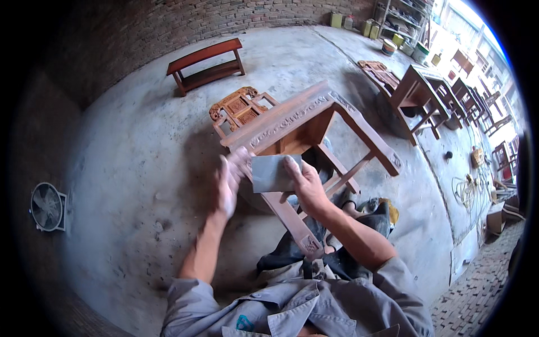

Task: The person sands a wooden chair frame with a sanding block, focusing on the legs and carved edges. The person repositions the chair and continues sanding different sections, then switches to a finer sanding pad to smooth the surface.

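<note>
My right hand (307,188) pinches a grey sheet of sandpaper (273,173), its thumb lying on top near one corner. At the sheet's left edge my left hand (229,182) is raised with its fingers stretched out, dusty and partly smeared by motion; it holds nothing. Below both hands, a carved wooden chair frame (283,128) lies tipped over in front of me, its legs pointing toward me and to the right. The sandpaper covers part of the frame's near side.
Behind the frame is a carved orange-brown chair back (240,109). Farther off stands a small reddish bench (205,60). Several unfinished furniture pieces line the right, including a wooden cabinet (418,95). A round fan (47,206) is at the far left, and loose cable (469,191) lies right.
</note>
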`<state>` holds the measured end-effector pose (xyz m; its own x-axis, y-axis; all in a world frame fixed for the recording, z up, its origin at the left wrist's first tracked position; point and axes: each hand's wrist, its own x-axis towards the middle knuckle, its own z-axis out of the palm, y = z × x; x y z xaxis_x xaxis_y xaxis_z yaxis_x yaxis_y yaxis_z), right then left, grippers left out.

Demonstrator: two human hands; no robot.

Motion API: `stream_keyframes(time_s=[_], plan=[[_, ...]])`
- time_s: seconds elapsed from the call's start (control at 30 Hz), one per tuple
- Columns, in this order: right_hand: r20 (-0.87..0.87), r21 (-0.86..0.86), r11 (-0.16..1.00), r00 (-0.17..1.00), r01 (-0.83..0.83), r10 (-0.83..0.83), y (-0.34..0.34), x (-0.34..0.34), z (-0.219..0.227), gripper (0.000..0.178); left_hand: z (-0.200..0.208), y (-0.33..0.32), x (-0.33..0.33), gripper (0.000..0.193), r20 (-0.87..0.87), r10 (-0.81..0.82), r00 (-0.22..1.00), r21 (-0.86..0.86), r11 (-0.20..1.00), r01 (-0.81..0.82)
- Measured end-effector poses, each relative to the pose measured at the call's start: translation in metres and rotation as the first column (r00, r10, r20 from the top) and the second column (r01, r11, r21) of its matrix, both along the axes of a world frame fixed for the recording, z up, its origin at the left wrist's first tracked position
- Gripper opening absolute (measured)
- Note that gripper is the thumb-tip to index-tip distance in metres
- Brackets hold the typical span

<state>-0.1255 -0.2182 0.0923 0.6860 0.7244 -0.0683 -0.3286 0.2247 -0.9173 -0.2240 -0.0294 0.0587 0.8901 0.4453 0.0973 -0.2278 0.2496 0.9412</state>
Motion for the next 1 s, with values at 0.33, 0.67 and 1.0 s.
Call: stream_keyframes(time_s=[0.33,0.67,1.0], plan=[[0.804,-0.313,0.906,0.587,0.284,0.094,-0.069,0.047,-0.008,0.030,0.011,-0.026,-0.046,0.046,-0.211,-0.101,0.972,-0.323,0.946,0.029],[0.788,-0.598,0.206,0.615,0.774,-0.026,-0.243,0.268,-0.107,0.061,-0.006,0.049,0.016,0.037,0.054,0.151,0.987,0.974,0.212,-0.086],[0.799,-0.572,0.102,0.526,0.814,0.292,-0.231,0.251,-0.096,0.050,-0.033,0.052,0.050,0.032,-0.010,0.028,1.000,0.984,0.176,0.005]])
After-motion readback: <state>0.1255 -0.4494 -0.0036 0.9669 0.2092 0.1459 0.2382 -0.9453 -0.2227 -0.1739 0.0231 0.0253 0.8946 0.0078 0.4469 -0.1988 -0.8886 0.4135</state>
